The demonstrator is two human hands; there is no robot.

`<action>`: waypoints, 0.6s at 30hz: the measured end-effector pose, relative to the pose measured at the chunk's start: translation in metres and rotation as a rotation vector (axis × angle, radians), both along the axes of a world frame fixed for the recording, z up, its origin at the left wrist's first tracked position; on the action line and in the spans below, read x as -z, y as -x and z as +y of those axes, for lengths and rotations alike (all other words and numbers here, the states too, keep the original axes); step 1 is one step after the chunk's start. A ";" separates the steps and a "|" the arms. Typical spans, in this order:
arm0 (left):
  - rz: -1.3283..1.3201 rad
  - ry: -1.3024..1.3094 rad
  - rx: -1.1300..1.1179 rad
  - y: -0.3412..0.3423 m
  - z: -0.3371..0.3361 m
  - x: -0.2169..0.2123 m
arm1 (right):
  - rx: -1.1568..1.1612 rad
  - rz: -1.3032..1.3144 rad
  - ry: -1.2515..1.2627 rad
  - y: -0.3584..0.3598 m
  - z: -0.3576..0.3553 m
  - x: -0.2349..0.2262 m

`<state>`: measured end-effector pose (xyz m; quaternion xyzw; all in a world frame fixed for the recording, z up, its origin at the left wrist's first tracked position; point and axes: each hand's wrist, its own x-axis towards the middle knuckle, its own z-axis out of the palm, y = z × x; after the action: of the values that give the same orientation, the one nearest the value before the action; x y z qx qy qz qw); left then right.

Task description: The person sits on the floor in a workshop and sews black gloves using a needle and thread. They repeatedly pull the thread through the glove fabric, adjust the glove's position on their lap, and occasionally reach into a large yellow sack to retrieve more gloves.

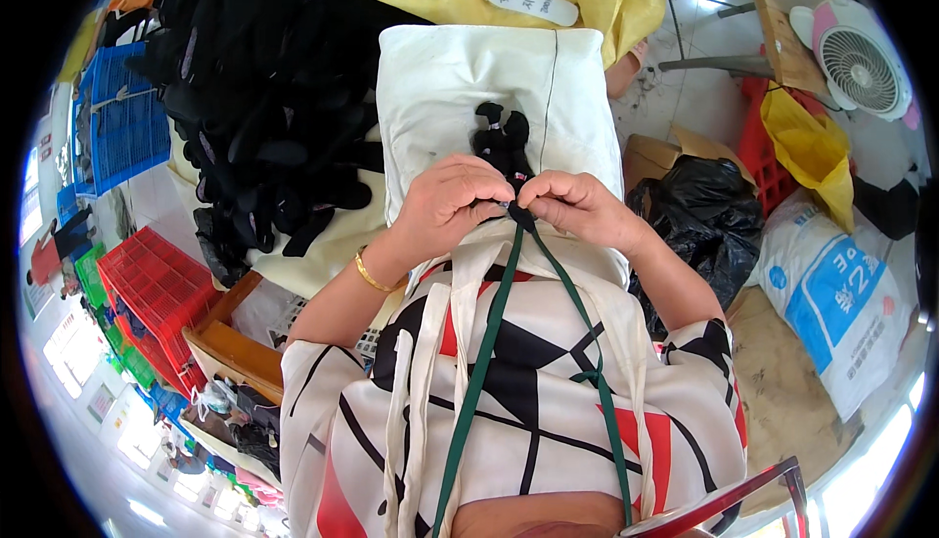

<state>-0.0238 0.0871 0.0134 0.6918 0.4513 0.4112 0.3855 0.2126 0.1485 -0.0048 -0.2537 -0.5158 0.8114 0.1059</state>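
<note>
Black bundle point(503, 142), worked on white cushion point(440, 78).
It is pinched at its near end by left hand point(452, 201) and right hand point(579, 205), fingers clenched.

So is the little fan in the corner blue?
No, the fan at the upper right has a white grille and a pink body, and it stands far from both hands.

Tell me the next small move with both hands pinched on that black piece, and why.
Probably draw the black piece toward the body: left hand and right hand pinch it at the white cushion's near edge, where the green strap ends.
</note>
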 end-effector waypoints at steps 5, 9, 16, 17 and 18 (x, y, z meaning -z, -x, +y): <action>-0.109 0.078 -0.077 -0.006 -0.012 0.007 | 0.007 -0.001 0.107 0.002 -0.010 0.002; -0.142 0.105 -0.075 -0.005 -0.014 0.009 | 0.032 0.025 0.048 0.005 -0.012 0.001; -0.092 0.099 -0.075 -0.008 -0.015 0.008 | -0.021 -0.066 0.047 0.008 -0.009 -0.003; -0.061 0.122 -0.080 -0.007 -0.016 0.007 | -0.005 -0.093 0.104 0.009 -0.011 -0.006; -0.028 0.130 -0.082 -0.006 -0.013 0.006 | 0.014 -0.117 0.146 0.011 -0.007 -0.009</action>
<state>-0.0176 0.0742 0.0076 0.6402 0.4997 0.4063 0.4187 0.2012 0.1417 0.0043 -0.3114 -0.4589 0.8298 0.0627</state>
